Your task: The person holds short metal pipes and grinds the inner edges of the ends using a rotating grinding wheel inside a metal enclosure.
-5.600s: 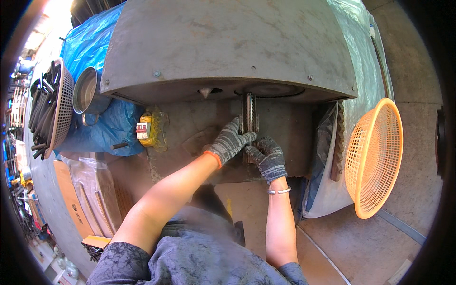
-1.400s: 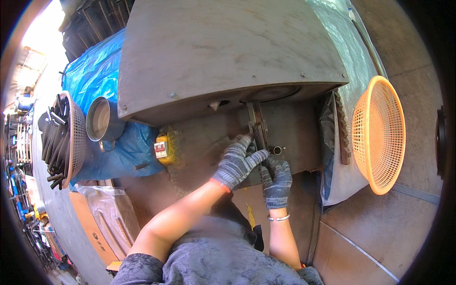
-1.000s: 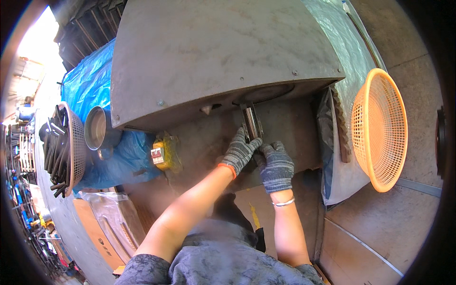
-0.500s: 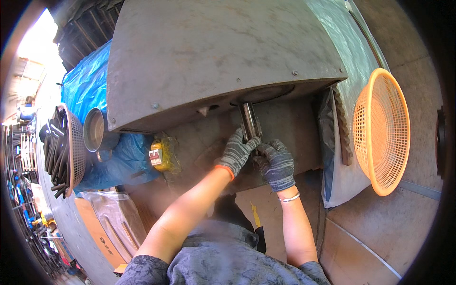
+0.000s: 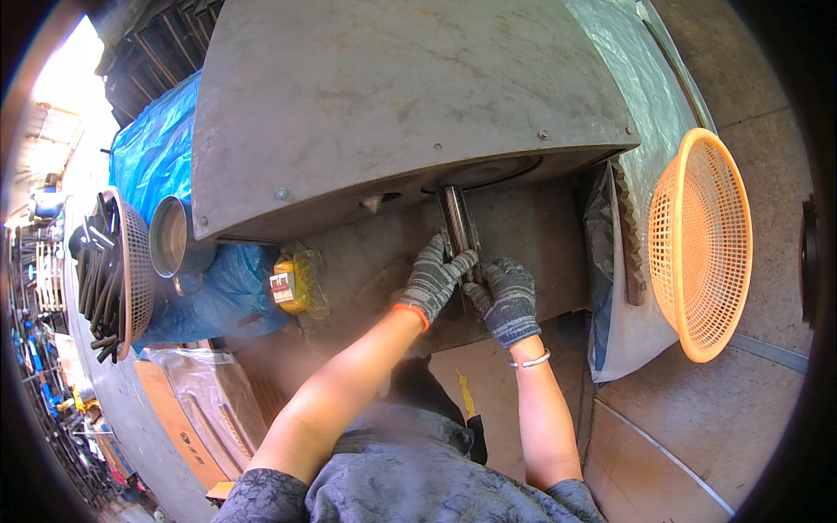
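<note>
Workshop floor: grey concrete, with a big grey metal machine housing [image 5: 401, 105] filling the upper middle.
Metal rod [image 5: 456, 222]: shiny, upright under the housing's front edge, over a dark metal plate.
Left hand [image 5: 433, 279]: grey glove, fingers wrapped on the rod's lower left side.
Right hand [image 5: 506, 296]: grey glove, fingers curled against the rod's base from the right; a silver bangle sits on the wrist.
Orange basket [image 5: 702, 244]: plastic mesh, at the right, tipped on its side, nothing seen inside.
Wire basket [image 5: 131, 261]: at the left, packed with dark rods.
Metal can [image 5: 170, 237]: just beside the wire basket, on blue tarp; contents unclear.
Yellow box [image 5: 292, 283]: wrapped in clear plastic, left of the hands.
</note>
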Demonstrator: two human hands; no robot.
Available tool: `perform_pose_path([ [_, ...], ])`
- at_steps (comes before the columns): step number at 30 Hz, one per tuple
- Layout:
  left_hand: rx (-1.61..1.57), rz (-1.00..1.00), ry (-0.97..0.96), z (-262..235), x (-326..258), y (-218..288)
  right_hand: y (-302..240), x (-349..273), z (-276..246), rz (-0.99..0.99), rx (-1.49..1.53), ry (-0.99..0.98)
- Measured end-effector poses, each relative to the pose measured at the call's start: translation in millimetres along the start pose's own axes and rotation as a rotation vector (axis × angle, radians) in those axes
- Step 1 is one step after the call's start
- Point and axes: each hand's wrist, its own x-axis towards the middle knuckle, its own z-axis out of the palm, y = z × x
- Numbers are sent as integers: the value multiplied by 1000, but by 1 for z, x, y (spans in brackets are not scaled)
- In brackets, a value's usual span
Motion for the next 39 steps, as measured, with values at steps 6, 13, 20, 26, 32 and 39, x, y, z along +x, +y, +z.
perform_pose_path([
  [6,1,-48,37,0,1,0,-5,5,-10,66,71,-82],
  [13,33,2,16,0,2,-6,16,1,12,171,315,-93],
  [20,-54,-39,2,0,8,-15,0,9,-7,209,239,-139],
  [26,15,-1,10,0,10,-14,11,9,-4,33,285,-99],
  [32,-56,29,3,2,12,-22,16,6,11,271,423,-129],
  [39,-31,3,10,1,10,-16,5,14,-9,201,448,-212],
])
